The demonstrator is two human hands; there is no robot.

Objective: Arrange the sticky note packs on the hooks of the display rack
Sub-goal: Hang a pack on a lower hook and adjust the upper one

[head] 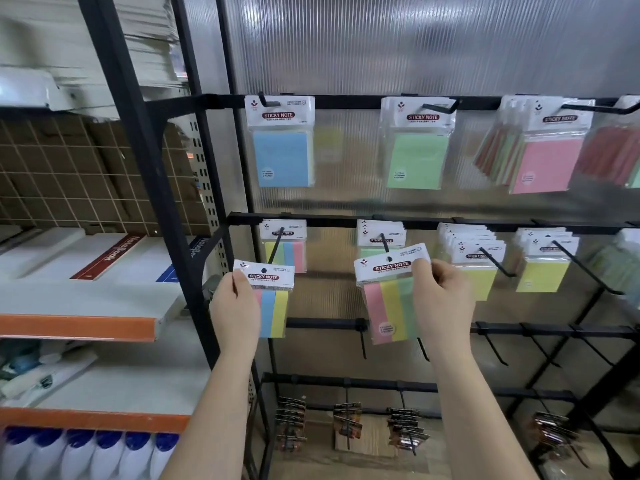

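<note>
The left hand [235, 306] grips a striped pack [272, 299] by its left edge below the middle rail's first hook [277, 245]. The right hand [441, 299] pinches another pack [391, 292] at the second hook [384, 242], with bare hooks below.

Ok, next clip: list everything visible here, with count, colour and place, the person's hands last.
display rack: one, black, centre and right, rails with hooks.
top-rail sticky note packs: four hooks loaded; fronts blue, green, pink, the rightmost cut off.
middle-rail sticky note packs: at least four hooks loaded, striped or yellow.
bare hooks: several, black, third rail.
dark carded items: several bunches, bottom rail; too blurred to identify.
notebooks: stacked, white, left shelf.
bottles: six, white with blue caps, lower left.
left pack: one, pink-blue-yellow.
right pack: one, pink-yellow-green.
left hand: holds the left pack.
right hand: fingers pinch the right pack.
</note>
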